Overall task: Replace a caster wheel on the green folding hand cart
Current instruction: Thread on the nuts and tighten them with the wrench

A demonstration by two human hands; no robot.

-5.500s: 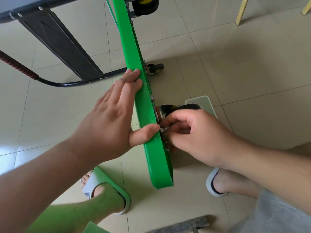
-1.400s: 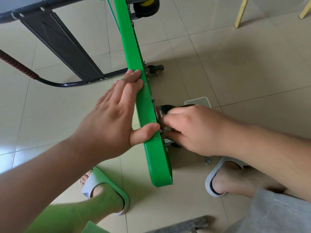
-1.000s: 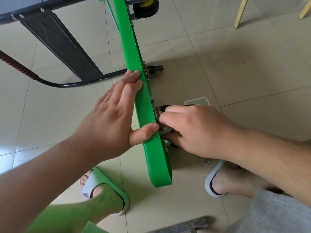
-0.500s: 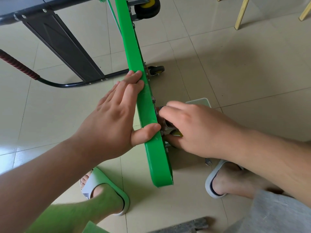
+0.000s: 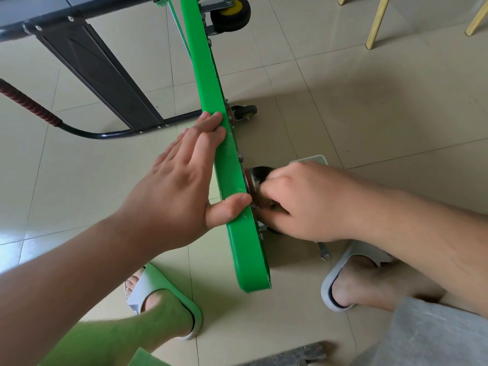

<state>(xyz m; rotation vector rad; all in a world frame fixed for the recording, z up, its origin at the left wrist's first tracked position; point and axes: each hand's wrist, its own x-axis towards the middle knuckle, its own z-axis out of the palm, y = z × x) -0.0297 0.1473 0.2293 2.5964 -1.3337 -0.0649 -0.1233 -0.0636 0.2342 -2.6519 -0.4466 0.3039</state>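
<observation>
**Item: caster fitting on a green cart, at the fastener stage**

**Cart.** The green cart deck [image 5: 232, 180] stands on its long edge on the tiled floor [image 5: 369, 114], running from the top of the view down toward the person's feet. Its black handle frame [image 5: 105, 83] lies folded out to the left.

**Caster.** The caster wheel [image 5: 260, 175] in hand sits against the underside of the deck, close to the deck's near end. It is mostly covered; only a dark curved part and a metal plate show. Two other wheels are visible on the same side: a small one [image 5: 244, 112] at mid-deck and a larger yellow-hubbed one [image 5: 232, 13] at the far end.

**Left hand.** The left hand [image 5: 182, 186] lies flat and spread on the deck's face, fingers on the upper edge, thumb hooked over that edge beside the caster. It steadies the deck and grips nothing else.

**Right hand.** The right hand [image 5: 303, 202] is curled closed at the caster's mounting plate, fingertips bunched as if working a small fastener. What exactly it pinches cannot be told.

**Nearby.** A wrench [image 5: 323, 250] lies on the floor by the right sandal [image 5: 351, 273]; a small pale tray [image 5: 311, 161] sits just beyond the right hand.

**Step, judged.** Threading or loosening a fastener by hand. The next move likely calls for the wrench, with the deck kept braced.
</observation>
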